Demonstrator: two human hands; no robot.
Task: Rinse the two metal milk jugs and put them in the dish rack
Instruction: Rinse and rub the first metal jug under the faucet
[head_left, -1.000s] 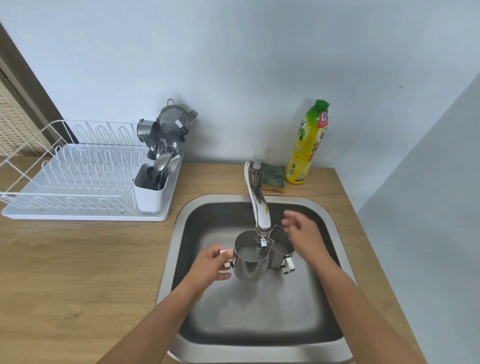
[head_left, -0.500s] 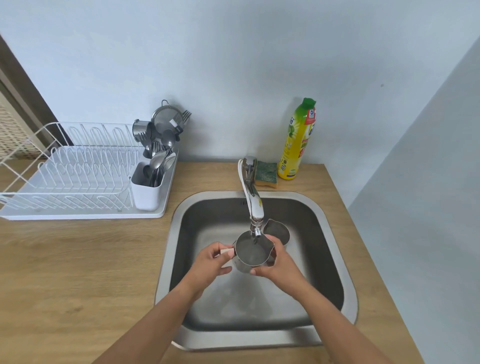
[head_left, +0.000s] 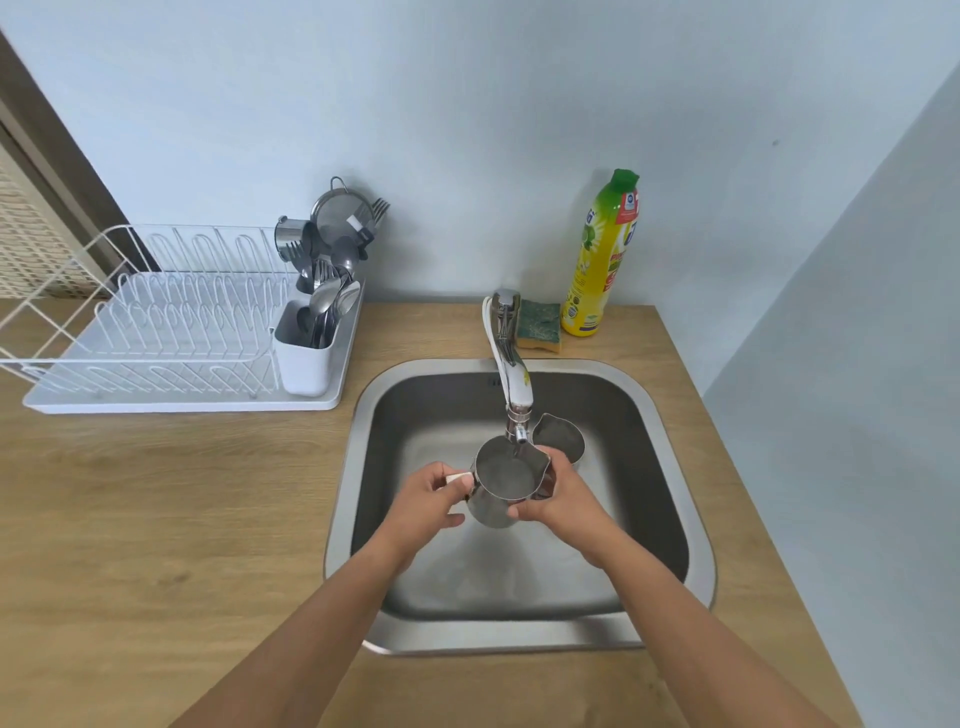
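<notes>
Wooden desk carries a steel sink at frame centre. First jug is held upright under the tap, above the basin. Left hand pinches its handle; right hand wraps the wall on the lip side. Second jug stands in the basin, just behind and right, untouched.

Handling: rigid thin steel, likely light when empty, heavier as it fills, slippery when wet. Grip by the handle; support the body.

Dish rack sits upper left, well apart. Cutlery holder at its right end is full; set jugs on the open wire section.
</notes>
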